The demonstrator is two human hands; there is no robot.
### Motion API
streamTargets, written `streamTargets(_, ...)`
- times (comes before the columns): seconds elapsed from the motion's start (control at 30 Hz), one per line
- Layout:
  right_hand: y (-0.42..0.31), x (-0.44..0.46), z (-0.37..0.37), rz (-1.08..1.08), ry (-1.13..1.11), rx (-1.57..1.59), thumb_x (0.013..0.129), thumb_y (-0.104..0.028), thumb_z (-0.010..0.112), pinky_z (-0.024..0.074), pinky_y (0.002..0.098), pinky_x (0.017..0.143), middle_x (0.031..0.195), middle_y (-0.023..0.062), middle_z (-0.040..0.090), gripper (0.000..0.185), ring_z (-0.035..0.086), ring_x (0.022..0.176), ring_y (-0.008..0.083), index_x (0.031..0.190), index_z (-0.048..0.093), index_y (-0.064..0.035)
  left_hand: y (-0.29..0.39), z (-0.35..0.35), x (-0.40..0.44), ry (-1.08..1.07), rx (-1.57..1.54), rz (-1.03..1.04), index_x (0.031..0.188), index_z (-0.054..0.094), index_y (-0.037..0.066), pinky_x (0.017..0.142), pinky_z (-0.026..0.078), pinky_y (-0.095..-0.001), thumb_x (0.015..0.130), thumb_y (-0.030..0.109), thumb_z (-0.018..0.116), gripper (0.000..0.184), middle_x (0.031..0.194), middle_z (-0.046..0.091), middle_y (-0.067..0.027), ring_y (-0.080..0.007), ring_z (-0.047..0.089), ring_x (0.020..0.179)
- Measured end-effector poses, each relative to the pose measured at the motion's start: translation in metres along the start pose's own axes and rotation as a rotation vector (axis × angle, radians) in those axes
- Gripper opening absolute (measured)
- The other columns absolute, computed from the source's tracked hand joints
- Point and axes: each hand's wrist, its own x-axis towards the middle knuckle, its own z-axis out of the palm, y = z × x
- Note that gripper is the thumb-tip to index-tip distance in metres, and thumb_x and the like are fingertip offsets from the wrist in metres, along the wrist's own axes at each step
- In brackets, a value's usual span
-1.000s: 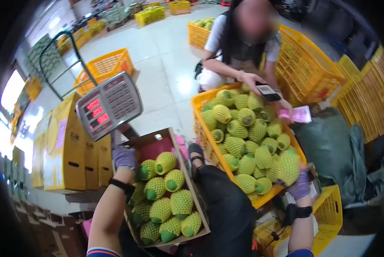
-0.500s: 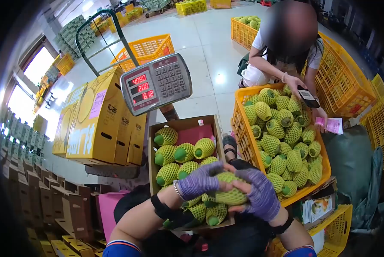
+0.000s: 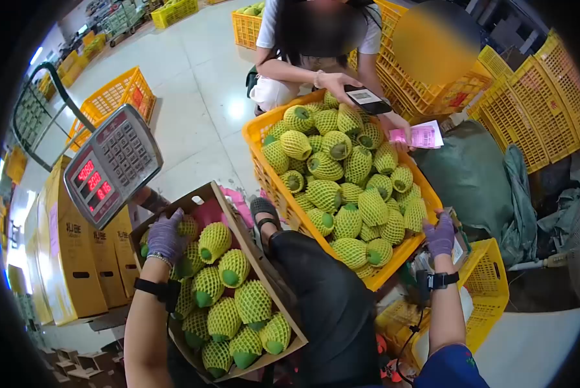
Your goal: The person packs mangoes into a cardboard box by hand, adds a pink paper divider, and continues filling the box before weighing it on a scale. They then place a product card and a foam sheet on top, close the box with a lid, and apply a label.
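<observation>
My left hand (image 3: 165, 238), in a purple knitted glove, reaches into the upper left of an open cardboard box (image 3: 290, 317). Its fingers curl over a netted green fruit (image 3: 187, 227), partly hidden by the hand. Beside it lie several green fruits in yellow foam nets (image 3: 224, 318), their green ends showing. Out to the right, my right hand (image 3: 439, 235), gloved alike, is at the lower right edge of a yellow crate (image 3: 393, 282) heaped with netted fruits (image 3: 323, 165). Its fingers look apart, with nothing visible in them.
A scale display (image 3: 113, 166) with red digits stands left of the box, near yellow cartons (image 3: 83, 258). Across the crate crouches a person (image 3: 290, 71) holding a phone (image 3: 367, 99) and pink papers (image 3: 419, 135). Another yellow crate (image 3: 487, 278) sits low at right.
The netted fruit both hands held is no longer between them. My hands have parted, left into the box and right toward the crate's edge. The view has swung right.
</observation>
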Motion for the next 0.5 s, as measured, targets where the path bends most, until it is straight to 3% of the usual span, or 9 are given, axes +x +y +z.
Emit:
streamTargets(0.03,-0.002,-0.001,0.004,0.094,-0.092,-0.153,0.076,-0.035,0.074,0.0445,0.0411,0.094,0.116,0.0174,0.060,0.059,0.057,0.109,0.0330,0.122,0.053,-0.0032,0.009,-0.006,-0.001,0.004,0.001,0.008,0.138,0.047,0.022,0.104,0.039,-0.0490,0.072,0.028,0.077,0.073,0.132,0.049,-0.0245,-0.0393,0.050,0.122)
streamTargets(0.07,-0.014,-0.001,0.007,0.096,-0.088,-0.148,0.076,-0.035,0.074,0.0445,0.0411,0.094,0.116,0.0174,0.060,0.059,0.057,0.109,0.0330,0.122,0.053,-0.0032,0.018,-0.014,-0.003,-0.037,0.076,-0.019,0.138,0.047,0.022,0.103,0.039,-0.0487,0.072,0.028,0.076,0.072,0.132,0.048,-0.0245,-0.0392,0.050,0.121)
streamTargets(0.13,-0.039,0.003,0.021,0.321,-0.282,-0.417,0.075,-0.054,0.070,0.0406,0.0440,0.100,0.127,0.0189,0.055,0.081,0.051,0.118,0.0371,0.134,0.045,-0.0037,0.031,-0.024,-0.004,-0.091,0.147,-0.083,0.137,0.048,0.025,0.101,0.041,-0.0464,0.074,0.028,0.074,0.068,0.130,0.050,-0.0238,-0.0381,0.050,0.120)
streamTargets(0.27,-0.062,0.009,0.028,0.346,-0.361,-0.536,0.075,-0.055,0.069,0.0314,0.0440,0.109,0.142,0.0191,0.042,0.093,0.039,0.130,0.0371,0.145,0.033,-0.0052,0.023,-0.022,-0.006,-0.072,0.096,-0.108,0.136,0.049,0.025,0.102,0.041,-0.0466,0.072,0.030,0.075,0.069,0.129,0.052,-0.0236,-0.0377,0.050,0.121)
streamTargets(0.3,-0.067,0.009,0.029,0.341,-0.359,-0.528,0.075,-0.055,0.069,0.0314,0.0440,0.109,0.142,0.0191,0.042,0.093,0.039,0.130,0.0371,0.145,0.033,-0.0052,0.023,-0.021,-0.006,-0.065,0.099,-0.114,0.136,0.049,0.025,0.102,0.041,-0.0466,0.072,0.030,0.075,0.069,0.129,0.052,-0.0236,-0.0377,0.050,0.121)
streamTargets(0.37,-0.072,0.009,0.030,0.023,-0.174,-0.613,0.076,-0.053,0.069,0.0324,0.0443,0.108,0.141,0.0191,0.043,0.088,0.040,0.129,0.0374,0.144,0.035,-0.0077,0.024,-0.020,-0.008,-0.059,0.096,-0.109,0.136,0.049,0.025,0.103,0.040,-0.0453,0.072,0.031,0.075,0.070,0.131,0.051,-0.0236,-0.0385,0.049,0.122)
streamTargets(0.4,-0.065,0.010,0.046,-0.110,-0.134,-0.486,0.076,-0.050,0.069,0.0315,0.0442,0.109,0.142,0.0187,0.043,0.083,0.040,0.130,0.0371,0.143,0.039,-0.0111,0.025,-0.021,-0.008,-0.051,0.087,-0.123,0.137,0.048,0.024,0.104,0.039,-0.0438,0.072,0.033,0.075,0.070,0.134,0.049,-0.0235,-0.0390,0.047,0.124)
streamTargets(0.43,-0.077,0.013,0.044,-0.117,-0.132,-0.481,0.076,-0.050,0.069,0.0315,0.0442,0.109,0.142,0.0187,0.043,0.083,0.040,0.130,0.0371,0.143,0.039,-0.0111,0.026,-0.023,-0.008,-0.046,0.087,-0.130,0.137,0.048,0.024,0.104,0.039,-0.0438,0.072,0.033,0.075,0.070,0.134,0.049,-0.0235,-0.0390,0.047,0.124)
streamTargets(0.5,-0.122,0.017,0.040,-0.056,-0.598,-0.276,0.077,-0.050,0.068,0.0296,0.0433,0.111,0.142,0.0179,0.044,0.079,0.040,0.131,0.0362,0.141,0.041,-0.0134,0.024,-0.026,-0.008,-0.109,0.086,-0.145,0.136,0.048,0.023,0.104,0.039,-0.0434,0.072,0.034,0.075,0.070,0.135,0.048,-0.0228,-0.0386,0.048,0.124)
